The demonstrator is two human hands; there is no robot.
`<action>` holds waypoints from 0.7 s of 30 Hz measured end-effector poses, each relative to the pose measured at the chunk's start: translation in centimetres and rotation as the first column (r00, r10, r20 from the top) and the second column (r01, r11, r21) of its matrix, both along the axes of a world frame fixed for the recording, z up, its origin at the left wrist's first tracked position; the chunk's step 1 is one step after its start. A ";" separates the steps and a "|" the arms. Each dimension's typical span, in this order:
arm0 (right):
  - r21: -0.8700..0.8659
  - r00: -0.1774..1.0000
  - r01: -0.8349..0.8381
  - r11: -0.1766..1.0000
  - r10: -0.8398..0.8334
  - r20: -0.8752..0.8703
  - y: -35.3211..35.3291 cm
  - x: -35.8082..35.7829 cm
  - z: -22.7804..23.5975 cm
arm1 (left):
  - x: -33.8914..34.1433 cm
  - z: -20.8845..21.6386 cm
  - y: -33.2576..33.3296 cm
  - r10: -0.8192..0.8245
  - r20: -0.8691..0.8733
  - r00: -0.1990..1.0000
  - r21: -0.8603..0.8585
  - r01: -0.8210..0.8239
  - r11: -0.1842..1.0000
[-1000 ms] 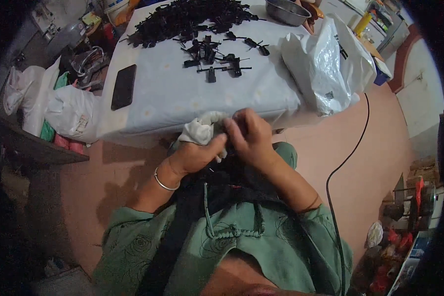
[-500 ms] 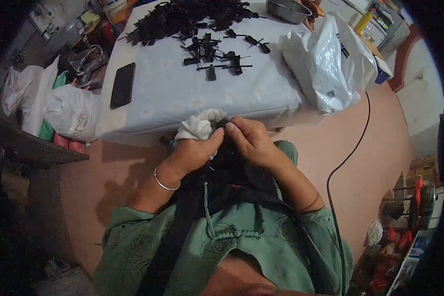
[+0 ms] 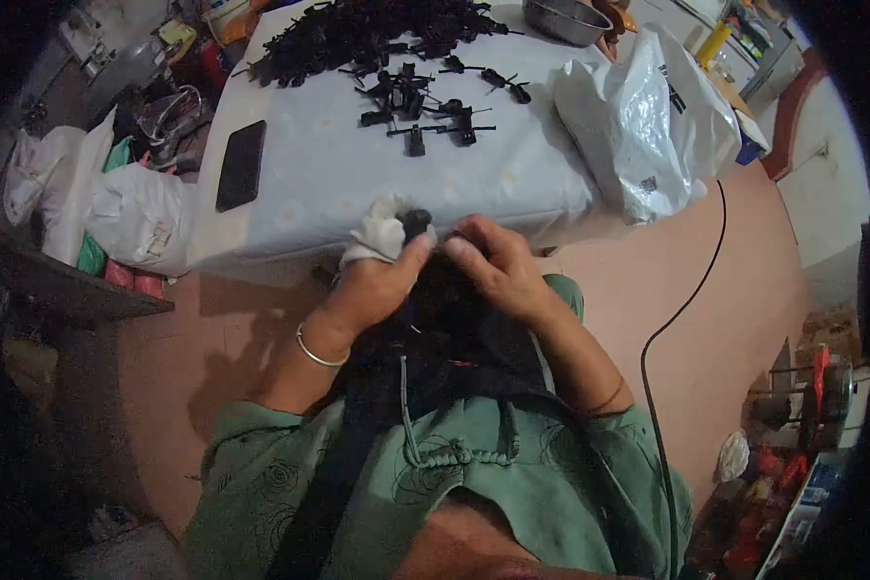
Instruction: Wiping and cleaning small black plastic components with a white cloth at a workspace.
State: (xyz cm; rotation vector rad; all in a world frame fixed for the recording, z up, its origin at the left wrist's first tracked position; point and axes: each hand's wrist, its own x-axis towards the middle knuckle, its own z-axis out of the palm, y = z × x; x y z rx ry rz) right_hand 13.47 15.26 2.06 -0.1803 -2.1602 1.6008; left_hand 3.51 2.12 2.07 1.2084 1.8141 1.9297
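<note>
My left hand (image 3: 381, 282) is closed at the near edge of the table, with a bunched white cloth (image 3: 381, 235) over its fingers. Between the thumb and the cloth it grips a small black part (image 3: 416, 222). Just to the right, my right hand (image 3: 501, 268) is closed too, thumb and forefinger pinched together. Whatever those fingertips hold is too small to make out. Beyond my hands, several black parts with thin rods (image 3: 415, 138) lie on the table (image 3: 304, 184), in front of a large heap of similar black parts (image 3: 358, 43).
A dark phone-like slab (image 3: 241, 166) lies at the table's left. A white plastic bag (image 3: 638, 135) stands at the right edge, near a metal bowl (image 3: 565, 21). A black cable (image 3: 659, 333) runs along the floor. White bags (image 3: 140, 217) sit at the left.
My hands have drawn slightly apart, the right one shifting right. The black part in my left hand now stands up more visibly beside the cloth.
</note>
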 end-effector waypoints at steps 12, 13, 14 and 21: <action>0.132 0.997 -0.074 0.989 0.075 -0.007 0.6 0.3 0.6 | 0.5 0.9 -1.1 -0.189 0.279 0.941 -0.227 0.256 0.940; 0.131 0.997 -0.073 0.989 0.075 -0.007 0.6 0.2 0.5 | 0.3 0.6 -0.8 -0.189 0.279 0.941 -0.228 0.256 0.939; 0.050 0.994 -0.109 0.993 0.107 0.037 0.5 0.2 0.5 | 0.2 0.2 -0.4 -0.207 0.072 0.976 -0.167 0.216 0.962; -0.042 0.989 -0.127 0.991 0.130 0.074 0.1 0.3 0.8 | 0.7 1.4 -0.5 -0.217 0.089 0.972 -0.235 0.232 0.944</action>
